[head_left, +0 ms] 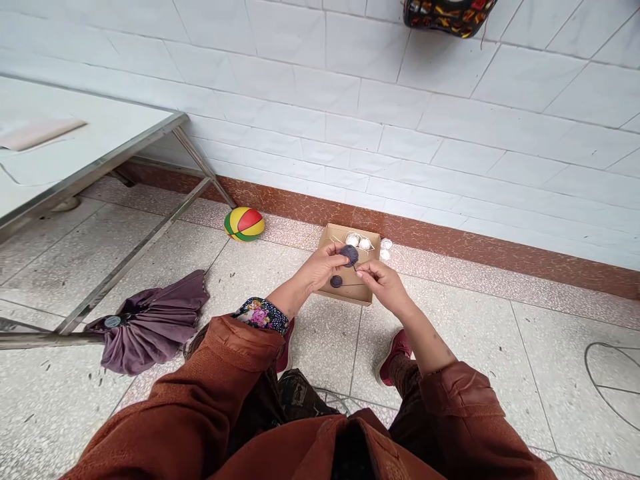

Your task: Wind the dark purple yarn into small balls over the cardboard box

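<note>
My left hand [325,265] grips a small dark grey-blue ball of yarn [349,254] between thumb and fingers. Close beside it, my right hand [383,283] pinches a dark strand that runs from the ball. Both hands are over a shallow cardboard box [367,299] on the floor. A second dark ball of yarn [337,281] lies in the box, with a thin dark strand stretching right from it. White balls of yarn [353,239] rest at the box's far side, and more white balls [385,249] sit just outside its right edge.
A yellow, red and green ball [245,224] lies by the wall, left of the box. A folded purple umbrella [155,320] leans near the metal-legged table [125,127]. On the right, a wire ring [600,387] lies on the floor. A patterned bag [445,19] appears at the top.
</note>
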Available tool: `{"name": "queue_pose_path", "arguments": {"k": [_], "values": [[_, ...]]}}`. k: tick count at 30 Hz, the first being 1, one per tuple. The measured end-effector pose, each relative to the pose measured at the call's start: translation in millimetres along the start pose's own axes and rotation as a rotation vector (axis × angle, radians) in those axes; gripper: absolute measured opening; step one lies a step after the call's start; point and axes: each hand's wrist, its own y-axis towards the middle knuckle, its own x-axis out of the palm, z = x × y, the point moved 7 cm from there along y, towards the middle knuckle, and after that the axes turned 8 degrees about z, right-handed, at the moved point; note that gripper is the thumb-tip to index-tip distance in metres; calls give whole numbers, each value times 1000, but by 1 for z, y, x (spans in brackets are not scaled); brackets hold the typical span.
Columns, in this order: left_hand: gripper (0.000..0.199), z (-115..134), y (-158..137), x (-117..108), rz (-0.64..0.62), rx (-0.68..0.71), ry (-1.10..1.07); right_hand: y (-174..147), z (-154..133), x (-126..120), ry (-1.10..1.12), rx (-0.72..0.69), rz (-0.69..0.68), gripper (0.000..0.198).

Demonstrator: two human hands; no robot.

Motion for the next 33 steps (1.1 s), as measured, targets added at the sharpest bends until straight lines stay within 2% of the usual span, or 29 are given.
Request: {"name": "queue_pose_path", "arguments": {"k": [4, 7, 10, 13, 15, 19, 22, 25, 29, 33], "values": [[40, 4, 0, -2, 24, 126, 279, 1, -12, -3, 30, -36, -23, 25], [57, 0, -4, 4, -62, 147, 432, 6, -12, -12, 10, -54, 40, 26], [81, -6, -16, 20, -275, 96, 361, 10, -1, -21, -20, -33, 144, 26], [84, -1, -28, 30, -431, 46, 132, 11, 15, -22, -52, 19, 211, 28], [75, 7, -29, 28, -402, 25, -14, 9, 22, -15, -69, 37, 207, 29], [51, 15, -17, 11, -193, 4, -148, 1, 19, 0, -131, -16, 129, 26], [48, 13, -8, 0, -67, 32, 1, -3, 8, 6, -149, -85, 65, 26], [43, 11, -5, -3, -19, 121, 266, -6, -4, 8, -110, -152, -6, 25], [46, 1, -5, 1, -76, 160, 504, -6, -13, 5, -77, -194, -36, 24], [67, -11, -14, 15, -291, 113, 460, 0, -4, -7, -118, -141, 49, 24]]}}
